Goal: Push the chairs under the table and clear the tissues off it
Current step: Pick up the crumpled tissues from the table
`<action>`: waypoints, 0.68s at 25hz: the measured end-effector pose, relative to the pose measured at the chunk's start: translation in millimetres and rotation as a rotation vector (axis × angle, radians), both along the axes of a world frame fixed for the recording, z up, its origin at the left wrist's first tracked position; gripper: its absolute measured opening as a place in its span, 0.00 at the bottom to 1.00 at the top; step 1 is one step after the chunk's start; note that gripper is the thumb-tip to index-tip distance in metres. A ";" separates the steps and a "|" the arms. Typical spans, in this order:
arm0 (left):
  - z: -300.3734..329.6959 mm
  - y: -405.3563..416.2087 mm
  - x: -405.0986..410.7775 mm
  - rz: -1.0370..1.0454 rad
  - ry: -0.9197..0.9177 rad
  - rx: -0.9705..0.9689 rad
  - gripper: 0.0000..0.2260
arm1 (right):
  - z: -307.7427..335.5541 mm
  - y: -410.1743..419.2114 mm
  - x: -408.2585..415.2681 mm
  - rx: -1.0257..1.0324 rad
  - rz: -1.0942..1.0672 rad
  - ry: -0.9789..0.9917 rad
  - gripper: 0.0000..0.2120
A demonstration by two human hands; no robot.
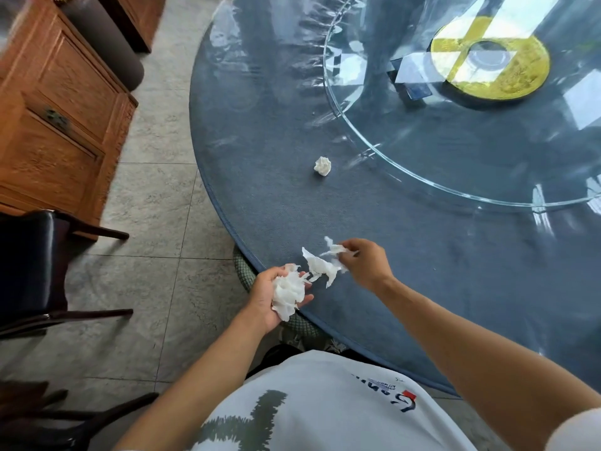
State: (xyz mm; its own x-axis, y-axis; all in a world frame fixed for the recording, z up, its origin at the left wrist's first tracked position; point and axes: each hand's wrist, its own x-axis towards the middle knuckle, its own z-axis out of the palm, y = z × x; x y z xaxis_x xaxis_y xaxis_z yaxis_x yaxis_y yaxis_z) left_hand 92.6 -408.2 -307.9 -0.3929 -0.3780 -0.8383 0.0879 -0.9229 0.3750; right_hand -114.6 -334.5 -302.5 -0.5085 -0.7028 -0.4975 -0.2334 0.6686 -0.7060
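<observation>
White crumpled tissue wad (287, 296) fills the left grip (271, 296), a torn, stretched tissue (322, 266) hangs pinched in the right grip (364, 262) just beside it, and a small tissue ball (322, 166) lies beyond both on the table (406, 271).

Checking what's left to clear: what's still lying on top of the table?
One crumpled tissue lies on the blue table near the glass turntable. The rest are in the left hand and right hand. The far side is out of frame.

A dining room: a round table (357, 222) with glass turntable (406, 151), wooden cabinet (55, 125), tiled floor (156, 255).
</observation>
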 end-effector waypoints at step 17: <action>26.8 4.0 62.7 0.185 -0.061 0.104 0.09 | -10.3 -1.6 55.7 0.143 0.298 0.435 0.22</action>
